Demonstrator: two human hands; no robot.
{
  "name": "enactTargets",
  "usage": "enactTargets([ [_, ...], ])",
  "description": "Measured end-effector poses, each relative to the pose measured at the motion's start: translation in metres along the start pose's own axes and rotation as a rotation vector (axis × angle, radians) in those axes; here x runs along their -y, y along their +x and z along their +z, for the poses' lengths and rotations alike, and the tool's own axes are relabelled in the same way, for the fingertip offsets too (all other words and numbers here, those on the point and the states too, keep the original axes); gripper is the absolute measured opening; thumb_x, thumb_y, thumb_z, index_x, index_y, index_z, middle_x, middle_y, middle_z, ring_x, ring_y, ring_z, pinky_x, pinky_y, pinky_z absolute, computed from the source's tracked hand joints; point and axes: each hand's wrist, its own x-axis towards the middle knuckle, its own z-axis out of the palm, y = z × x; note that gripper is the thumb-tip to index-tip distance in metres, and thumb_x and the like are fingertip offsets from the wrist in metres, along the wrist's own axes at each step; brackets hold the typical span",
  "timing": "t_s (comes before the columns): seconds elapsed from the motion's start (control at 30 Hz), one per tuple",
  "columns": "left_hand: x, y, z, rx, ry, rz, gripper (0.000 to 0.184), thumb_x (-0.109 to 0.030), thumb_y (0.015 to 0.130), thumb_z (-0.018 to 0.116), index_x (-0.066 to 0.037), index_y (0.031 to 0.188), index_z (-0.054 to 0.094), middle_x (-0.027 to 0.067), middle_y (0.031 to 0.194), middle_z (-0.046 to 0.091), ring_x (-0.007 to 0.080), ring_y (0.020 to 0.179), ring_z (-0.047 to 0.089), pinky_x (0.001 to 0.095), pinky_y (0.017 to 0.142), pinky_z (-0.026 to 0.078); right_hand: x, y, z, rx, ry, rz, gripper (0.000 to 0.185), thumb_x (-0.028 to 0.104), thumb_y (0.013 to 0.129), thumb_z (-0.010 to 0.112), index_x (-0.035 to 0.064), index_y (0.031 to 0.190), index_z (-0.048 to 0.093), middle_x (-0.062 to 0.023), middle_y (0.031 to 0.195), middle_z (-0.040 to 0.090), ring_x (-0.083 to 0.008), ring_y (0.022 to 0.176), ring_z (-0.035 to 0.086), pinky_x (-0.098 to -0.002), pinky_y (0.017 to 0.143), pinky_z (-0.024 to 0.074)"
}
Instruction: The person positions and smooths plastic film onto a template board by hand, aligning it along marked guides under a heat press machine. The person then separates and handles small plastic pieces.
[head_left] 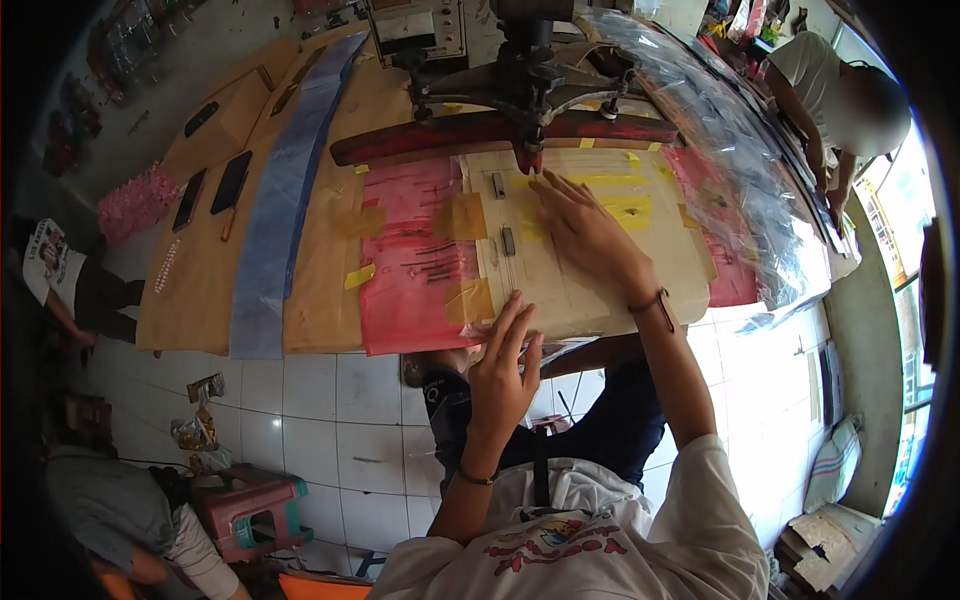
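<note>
My right hand [590, 228] lies palm down on a tan sheet [590, 300] taped over the table, its fingertips just below the red tip of a dark metal press [528, 90]. My left hand [503, 365] is at the table's front edge, fingers apart, with the tips at the lower end of a narrow clear strip [513, 275]. Two small grey metal blocks, an upper one [499, 185] and a lower one [508, 241], rest left of my right hand. Yellow tape [628, 210] crosses the sheet. Red sheeting [415, 260] with dark marks lies to the left.
A long blue strip [285, 210] crosses the table's left side, beside two dark phones, one upright-lying phone [231, 182] and another [189, 200]. Clear plastic sheets [740, 130] cover the right side, where a co-worker [810, 100] leans in. A stool [262, 515] stands at lower left.
</note>
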Motion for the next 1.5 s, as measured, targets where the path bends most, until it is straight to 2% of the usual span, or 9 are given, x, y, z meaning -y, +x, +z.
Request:
enactTargets([
  [0.23, 0.009, -0.001, 0.008, -0.043, -0.001, 0.046, 0.035, -0.002, 0.095, 0.066, 0.002, 0.13, 0.065, 0.0192, 0.144, 0.06, 0.0345, 0.12, 0.067, 0.0335, 0.08, 0.063, 0.011, -0.029, -0.016, -0.008, -0.105, 0.01, 0.047, 0.035, 0.102, 0.06, 0.0069, 0.139, 0.062, -0.0196, 0.155, 0.05, -0.0373, 0.148, 0.04, -0.0526, 0.125, 0.0259],
  [0.57, 0.008, -0.001, 0.01, -0.044, -0.028, 0.008, 0.032, -0.001, 0.096, 0.066, 0.003, 0.128, 0.065, 0.0208, 0.141, 0.061, 0.0369, 0.125, 0.065, 0.0414, 0.1, 0.056, 0.009, -0.029, -0.013, -0.048, -0.136, 0.008, 0.045, 0.033, 0.101, 0.061, 0.0084, 0.138, 0.064, -0.019, 0.152, 0.053, -0.0369, 0.146, 0.043, -0.0531, 0.124, 0.0286],
  [0.67, 0.008, 0.0, 0.008, -0.043, 0.002, 0.037, 0.032, -0.002, 0.096, 0.066, 0.003, 0.127, 0.066, 0.0206, 0.141, 0.062, 0.0371, 0.125, 0.065, 0.0412, 0.1, 0.056, 0.01, -0.03, -0.013, -0.058, -0.13, 0.011, 0.044, 0.032, 0.1, 0.061, 0.0082, 0.137, 0.064, -0.0186, 0.151, 0.054, -0.0367, 0.145, 0.044, -0.0528, 0.123, 0.0296],
  [0.77, 0.013, 0.0, 0.01, -0.066, 0.059, 0.093, 0.035, -0.003, 0.094, 0.068, 0.001, 0.129, 0.066, 0.018, 0.143, 0.061, 0.0345, 0.119, 0.069, 0.0406, 0.094, 0.06, 0.011, -0.03, -0.013, -0.063, -0.137, 0.015, 0.043, 0.032, 0.1, 0.061, 0.0083, 0.137, 0.065, -0.0181, 0.151, 0.054, -0.0365, 0.145, 0.045, -0.0521, 0.123, 0.0299],
  [0.87, 0.012, -0.002, 0.011, -0.053, 0.02, 0.05, 0.032, -0.002, 0.096, 0.067, 0.002, 0.127, 0.066, 0.0208, 0.141, 0.062, 0.0366, 0.124, 0.065, 0.0405, 0.096, 0.058, 0.011, -0.029, -0.013, -0.062, -0.144, 0.017, 0.043, 0.032, 0.1, 0.061, 0.0085, 0.136, 0.065, -0.0177, 0.151, 0.055, -0.0361, 0.145, 0.045, -0.0515, 0.123, 0.0298],
  [1.07, 0.014, -0.015, 0.014, -0.059, 0.022, -0.001, 0.034, -0.002, 0.094, 0.069, 0.001, 0.128, 0.067, 0.0227, 0.143, 0.058, 0.0367, 0.124, 0.065, 0.0392, 0.094, 0.059, 0.011, -0.03, -0.013, -0.062, -0.155, 0.022, 0.044, 0.035, 0.101, 0.061, 0.0092, 0.136, 0.066, -0.0169, 0.151, 0.055, -0.0353, 0.145, 0.045, -0.0509, 0.123, 0.0297],
  [1.13, 0.016, -0.013, 0.016, -0.081, 0.06, 0.052, 0.034, -0.002, 0.093, 0.07, 0.001, 0.128, 0.067, 0.0224, 0.145, 0.057, 0.0365, 0.125, 0.064, 0.039, 0.093, 0.059, 0.012, -0.03, -0.014, -0.06, -0.157, 0.016, 0.044, 0.035, 0.101, 0.06, 0.0094, 0.136, 0.065, -0.0167, 0.151, 0.055, -0.0351, 0.145, 0.045, -0.0507, 0.123, 0.0297],
  [1.37, 0.018, -0.014, 0.016, -0.09, 0.078, 0.059, 0.033, -0.002, 0.092, 0.071, 0.001, 0.125, 0.068, 0.0222, 0.144, 0.056, 0.0362, 0.126, 0.062, 0.039, 0.09, 0.058, 0.009, -0.029, -0.012, -0.011, -0.188, 0.011, 0.046, 0.037, 0.102, 0.059, 0.014, 0.142, 0.063, -0.0143, 0.156, 0.05, -0.0332, 0.149, 0.04, -0.0511, 0.126, 0.0248],
  [1.5, 0.016, -0.017, 0.018, -0.083, 0.044, -0.007, 0.032, -0.002, 0.093, 0.069, 0.0, 0.125, 0.068, 0.0219, 0.144, 0.056, 0.0361, 0.126, 0.062, 0.0397, 0.091, 0.058, 0.008, -0.029, -0.01, -0.012, -0.189, 0.018, 0.047, 0.038, 0.102, 0.059, 0.015, 0.143, 0.062, -0.0147, 0.157, 0.049, -0.033, 0.15, 0.039, -0.0518, 0.126, 0.0231],
])
